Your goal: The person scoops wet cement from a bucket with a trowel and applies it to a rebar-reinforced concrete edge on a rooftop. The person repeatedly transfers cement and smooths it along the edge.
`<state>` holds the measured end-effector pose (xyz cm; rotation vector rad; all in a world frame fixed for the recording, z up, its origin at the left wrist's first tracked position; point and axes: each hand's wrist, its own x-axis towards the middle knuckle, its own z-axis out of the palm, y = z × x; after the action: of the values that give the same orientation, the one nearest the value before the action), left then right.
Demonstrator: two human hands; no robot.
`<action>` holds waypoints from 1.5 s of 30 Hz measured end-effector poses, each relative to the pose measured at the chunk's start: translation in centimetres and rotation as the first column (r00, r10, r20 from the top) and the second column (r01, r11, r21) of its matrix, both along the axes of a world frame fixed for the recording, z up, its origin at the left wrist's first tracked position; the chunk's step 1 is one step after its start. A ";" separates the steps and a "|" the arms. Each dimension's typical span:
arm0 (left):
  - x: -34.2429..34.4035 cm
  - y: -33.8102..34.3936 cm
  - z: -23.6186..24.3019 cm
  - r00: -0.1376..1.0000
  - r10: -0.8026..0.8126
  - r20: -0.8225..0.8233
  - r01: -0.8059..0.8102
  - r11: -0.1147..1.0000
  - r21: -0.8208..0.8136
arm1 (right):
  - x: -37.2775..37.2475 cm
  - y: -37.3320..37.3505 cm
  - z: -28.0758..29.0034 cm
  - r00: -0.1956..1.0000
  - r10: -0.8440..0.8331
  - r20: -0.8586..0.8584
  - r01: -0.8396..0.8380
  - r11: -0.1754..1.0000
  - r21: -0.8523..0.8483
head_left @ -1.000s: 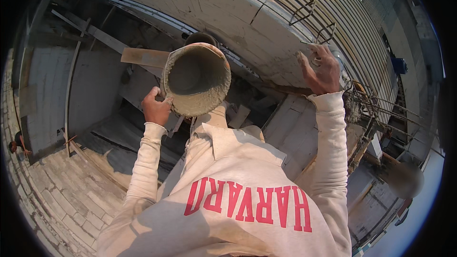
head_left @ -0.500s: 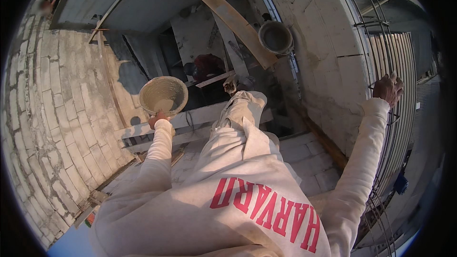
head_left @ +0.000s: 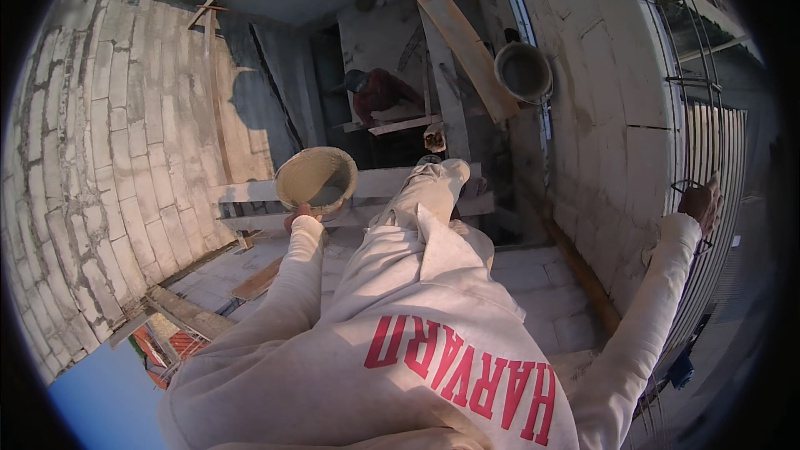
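My left hand [head_left: 302,213] grips the near rim of a round, mortar-crusted bucket [head_left: 310,171], held out at my left. The bucket tilts so its hollow inside shows, with a greyish patch at the bottom. Far out on the right, my right hand [head_left: 702,204] is closed around a bar of the rebar cage [head_left: 688,81] that runs along the top of the block wall; its fingertips are partly hidden. My trousered leg [head_left: 429,192] stretches forward over a wooden beam [head_left: 379,179].
A second round bucket [head_left: 523,72] sits beside a long wooden plank [head_left: 454,37]. Down below, a person in a dark red top and cap [head_left: 383,96] bends near a board. Block walls rise left [head_left: 125,142] and right [head_left: 583,117]. A corrugated sheet [head_left: 723,146] lies beyond the rebar.
The whole view has shifted, so most things appear farther right. The person below has changed posture and shows more plainly. My left hand keeps the bucket, my right the rebar.
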<state>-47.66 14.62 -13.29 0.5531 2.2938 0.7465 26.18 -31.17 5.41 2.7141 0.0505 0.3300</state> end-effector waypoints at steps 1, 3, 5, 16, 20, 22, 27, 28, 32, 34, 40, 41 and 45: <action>0.6 0.2 -0.1 1.000 0.013 0.013 -0.014 1.000 0.013 | -0.1 0.4 0.2 1.000 -0.009 0.004 0.009 1.000 -0.012; 1.1 0.5 -0.1 0.999 0.029 0.040 -0.029 0.999 0.020 | -0.1 0.3 0.2 1.000 -0.026 0.006 0.026 0.999 -0.041; 0.8 1.3 -0.6 0.997 0.029 0.071 -0.031 0.999 0.016 | 0.7 -1.0 -0.6 1.000 0.001 0.009 -0.001 1.000 0.013; -6.2 4.9 -3.8 0.982 0.120 0.149 -0.099 0.985 -0.141 | 0.9 0.8 0.3 0.992 -0.036 -0.118 0.052 0.989 0.140; -10.0 6.9 -6.9 0.970 0.077 0.231 -0.012 0.963 -0.269 | 3.7 -3.0 0.3 0.992 -0.006 -0.122 0.032 0.978 0.206; -16.5 7.6 -8.8 0.894 0.058 0.445 0.032 0.981 -0.193 | 3.3 -0.9 -0.9 0.960 -0.100 -0.262 0.172 0.948 0.268; -17.1 7.5 -11.9 0.915 0.131 0.381 -0.034 0.967 -0.251 | 7.7 -4.6 0.2 0.970 -0.083 -0.228 0.069 0.995 -0.067; -16.0 8.1 -10.7 0.943 0.114 0.313 -0.045 0.975 -0.218 | 7.9 -4.5 -0.5 0.955 -0.130 -0.268 0.102 0.988 -0.118; -12.7 9.1 -8.8 0.956 0.145 0.256 -0.091 0.973 -0.211 | 8.5 -5.4 0.1 0.938 -0.239 -0.252 0.234 0.971 -0.050; -10.1 10.0 -8.3 0.963 0.201 0.179 -0.165 0.966 -0.198 | 8.7 -2.8 -0.9 0.878 -0.362 -0.313 0.422 0.893 0.153; -2.0 12.0 -12.4 0.919 0.312 0.240 -0.287 0.948 -0.136 | 8.5 -0.8 0.8 0.956 -0.284 -0.078 0.276 0.955 -0.105; -0.8 12.7 -12.1 0.919 0.310 0.243 -0.295 0.951 -0.095 | 7.3 0.6 -0.9 0.969 -0.229 -0.089 0.210 0.961 -0.177; 5.1 15.6 -14.6 0.864 0.395 0.312 -0.376 0.919 -0.122 | 6.3 0.0 -0.4 0.954 -0.298 0.017 0.295 0.935 -0.196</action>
<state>-42.58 30.26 -27.91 -0.0714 2.1149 0.8823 32.45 -31.19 5.00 2.4793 -0.3058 0.2055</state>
